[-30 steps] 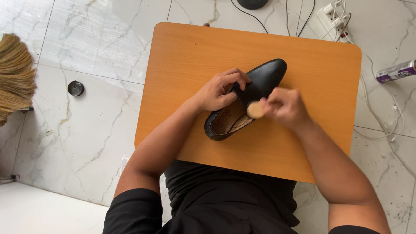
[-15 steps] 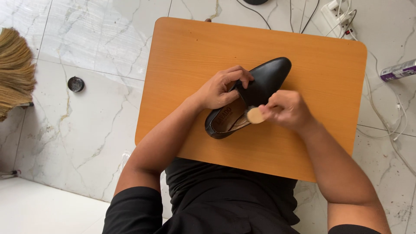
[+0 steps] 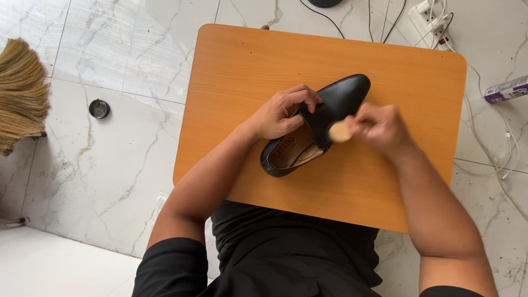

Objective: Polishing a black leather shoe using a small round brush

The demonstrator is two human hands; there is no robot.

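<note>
One black shoe [image 3: 330,113] lies on its side near the middle of the orange table [image 3: 242,71], toe pointing away from the person. Left hand [image 3: 283,113] grips the shoe's collar, fingers curled over the edge. Right hand [image 3: 379,127] pinches one small tan pad [image 3: 339,132] against the shoe's side; since half a second ago the pad has shifted slightly toward the toe, so rubbing seems ongoing. Left of the table: one broom [image 3: 19,93], one small round cap [image 3: 99,108]. Right of it: one purple can [image 3: 506,89].
</note>
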